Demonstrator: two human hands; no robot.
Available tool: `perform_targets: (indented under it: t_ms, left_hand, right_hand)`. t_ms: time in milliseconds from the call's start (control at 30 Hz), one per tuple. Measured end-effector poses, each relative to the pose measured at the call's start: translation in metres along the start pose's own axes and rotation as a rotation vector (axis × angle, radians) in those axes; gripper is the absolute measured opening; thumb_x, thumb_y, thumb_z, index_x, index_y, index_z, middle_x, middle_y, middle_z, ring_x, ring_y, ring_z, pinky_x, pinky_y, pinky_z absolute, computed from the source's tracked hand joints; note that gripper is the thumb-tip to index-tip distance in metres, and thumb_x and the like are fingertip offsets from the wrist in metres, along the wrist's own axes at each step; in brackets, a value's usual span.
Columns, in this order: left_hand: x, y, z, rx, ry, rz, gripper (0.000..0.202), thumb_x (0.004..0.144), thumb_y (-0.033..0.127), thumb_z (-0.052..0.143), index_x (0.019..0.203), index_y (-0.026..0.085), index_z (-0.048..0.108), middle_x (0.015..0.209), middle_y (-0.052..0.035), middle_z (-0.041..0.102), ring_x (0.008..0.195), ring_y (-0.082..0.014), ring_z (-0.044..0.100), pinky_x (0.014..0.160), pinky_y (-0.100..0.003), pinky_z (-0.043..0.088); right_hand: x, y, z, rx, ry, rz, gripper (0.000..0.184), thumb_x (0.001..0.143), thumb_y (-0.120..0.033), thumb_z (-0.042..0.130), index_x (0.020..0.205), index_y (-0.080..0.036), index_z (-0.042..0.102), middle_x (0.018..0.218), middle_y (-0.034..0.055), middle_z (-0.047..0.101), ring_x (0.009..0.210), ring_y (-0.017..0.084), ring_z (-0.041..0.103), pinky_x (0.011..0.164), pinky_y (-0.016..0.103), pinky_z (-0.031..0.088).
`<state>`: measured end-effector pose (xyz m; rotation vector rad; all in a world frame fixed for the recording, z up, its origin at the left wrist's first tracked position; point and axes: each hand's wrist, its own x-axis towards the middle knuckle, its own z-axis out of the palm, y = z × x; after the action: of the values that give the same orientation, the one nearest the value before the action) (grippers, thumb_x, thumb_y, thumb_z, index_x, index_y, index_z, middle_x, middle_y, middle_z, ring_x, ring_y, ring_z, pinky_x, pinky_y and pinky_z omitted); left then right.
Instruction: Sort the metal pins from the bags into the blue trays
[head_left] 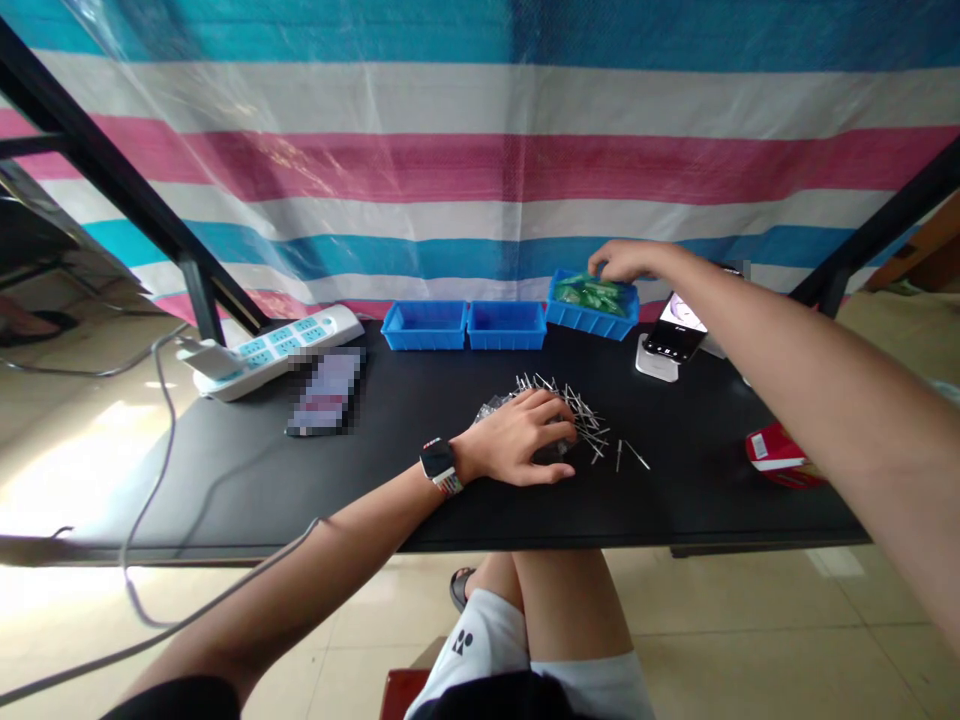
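My left hand, with a watch on its wrist, lies palm down on a heap of thin metal pins in the middle of the black table; its fingers curl loosely over the pins and what they grip is hidden. My right hand reaches far back into a blue bin filled with green pieces, fingers bent down among them. Whether it holds one I cannot tell.
Two empty blue bins stand side by side at the back. A white power strip and a blurred dark object lie at the left. A phone on a stand is at the back right, a red packet near the right edge.
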<state>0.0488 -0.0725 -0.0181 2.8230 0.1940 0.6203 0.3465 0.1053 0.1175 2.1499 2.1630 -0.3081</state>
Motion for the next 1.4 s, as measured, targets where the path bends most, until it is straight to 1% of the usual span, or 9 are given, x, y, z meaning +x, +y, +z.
perform_targets:
  t_ms: [233, 467, 633, 767, 867, 1000, 1133, 1267, 1400]
  left_hand:
    - [0.001, 0.0, 0.001, -0.01, 0.013, -0.019, 0.037, 0.102, 0.051, 0.063, 0.119, 0.02, 0.073, 0.129, -0.0158, 0.067, 0.12, -0.0317, 0.062, 0.111, -0.049, 0.05]
    - [-0.001, -0.006, 0.0, -0.154, 0.102, -0.079, 0.028, 0.105, 0.038, 0.057, 0.116, 0.018, 0.074, 0.129, -0.0153, 0.066, 0.118, -0.0273, 0.062, 0.112, -0.045, 0.049]
    - [-0.002, -0.008, 0.002, -0.067, 0.096, -0.08, 0.024, 0.103, 0.032, 0.058, 0.114, 0.018, 0.073, 0.128, -0.0146, 0.067, 0.116, -0.0276, 0.061, 0.111, -0.046, 0.048]
    - [-0.003, -0.007, 0.002, -0.039, 0.096, -0.066, 0.024, 0.103, 0.032, 0.057, 0.115, 0.017, 0.072, 0.125, -0.0143, 0.067, 0.116, -0.0274, 0.061, 0.11, -0.045, 0.048]
    - [-0.002, -0.006, 0.001, -0.035, 0.102, -0.068, 0.023, 0.103, 0.033, 0.057, 0.112, 0.018, 0.071, 0.123, -0.0137, 0.068, 0.114, -0.0274, 0.061, 0.109, -0.045, 0.048]
    - [0.0, -0.004, 0.0, -0.048, 0.087, -0.07, 0.023, 0.103, 0.033, 0.054, 0.111, 0.019, 0.07, 0.12, -0.0137, 0.068, 0.112, -0.028, 0.061, 0.106, -0.045, 0.05]
    - [0.0, -0.003, 0.003, -0.012, 0.054, -0.073, 0.031, 0.104, 0.038, 0.055, 0.125, 0.02, 0.069, 0.13, -0.0158, 0.065, 0.119, -0.0314, 0.059, 0.111, -0.05, 0.048]
    - [-0.001, -0.002, 0.002, 0.003, 0.047, -0.074, 0.046, 0.105, 0.045, 0.054, 0.143, 0.022, 0.065, 0.142, -0.017, 0.061, 0.128, -0.0343, 0.057, 0.116, -0.053, 0.045]
    - [-0.001, -0.001, 0.0, 0.022, 0.004, -0.05, 0.055, 0.106, 0.052, 0.053, 0.153, 0.025, 0.06, 0.155, -0.0164, 0.057, 0.135, -0.0364, 0.054, 0.119, -0.057, 0.042]
  right_hand:
    - [-0.038, 0.006, -0.014, 0.022, 0.045, -0.07, 0.015, 0.088, -0.026, 0.077, 0.1, -0.018, 0.076, 0.095, 0.0041, 0.067, 0.088, 0.021, 0.062, 0.078, 0.032, 0.046]
    - [-0.121, -0.014, 0.042, 0.429, 0.129, -0.003, 0.01, 0.081, -0.02, 0.064, 0.081, -0.021, 0.054, 0.079, 0.0019, 0.057, 0.078, 0.019, 0.054, 0.065, 0.027, 0.04]
    - [-0.166, -0.011, 0.077, 0.905, 0.05, 0.139, 0.013, 0.083, -0.029, 0.056, 0.082, -0.026, 0.043, 0.072, -0.001, 0.051, 0.066, 0.019, 0.053, 0.06, 0.027, 0.045]
    - [-0.19, 0.006, 0.087, 0.988, 0.11, 0.245, 0.013, 0.081, -0.028, 0.058, 0.088, -0.026, 0.048, 0.075, -0.0017, 0.056, 0.069, 0.02, 0.06, 0.061, 0.027, 0.049]
    - [-0.201, 0.021, 0.092, 1.003, 0.186, 0.223, 0.021, 0.084, -0.029, 0.063, 0.104, -0.026, 0.057, 0.088, 0.0008, 0.064, 0.081, 0.022, 0.067, 0.066, 0.029, 0.054]
    - [-0.204, 0.032, 0.102, 0.851, 0.247, -0.001, 0.045, 0.095, -0.042, 0.061, 0.138, -0.029, 0.056, 0.108, 0.0069, 0.072, 0.099, 0.029, 0.072, 0.082, 0.04, 0.06]
    - [-0.202, 0.025, 0.109, 0.408, 0.446, -0.102, 0.048, 0.103, -0.048, 0.055, 0.146, -0.027, 0.061, 0.122, 0.013, 0.067, 0.114, 0.035, 0.069, 0.101, 0.05, 0.056]
    - [-0.211, 0.001, 0.109, 0.031, 0.486, -0.024, 0.054, 0.108, -0.054, 0.045, 0.158, -0.033, 0.053, 0.127, 0.0152, 0.059, 0.106, 0.036, 0.071, 0.088, 0.047, 0.059]
    - [-0.224, -0.025, 0.106, -0.21, 0.486, -0.033, 0.055, 0.111, -0.048, 0.04, 0.162, -0.029, 0.048, 0.133, 0.0206, 0.056, 0.105, 0.037, 0.07, 0.076, 0.041, 0.057]
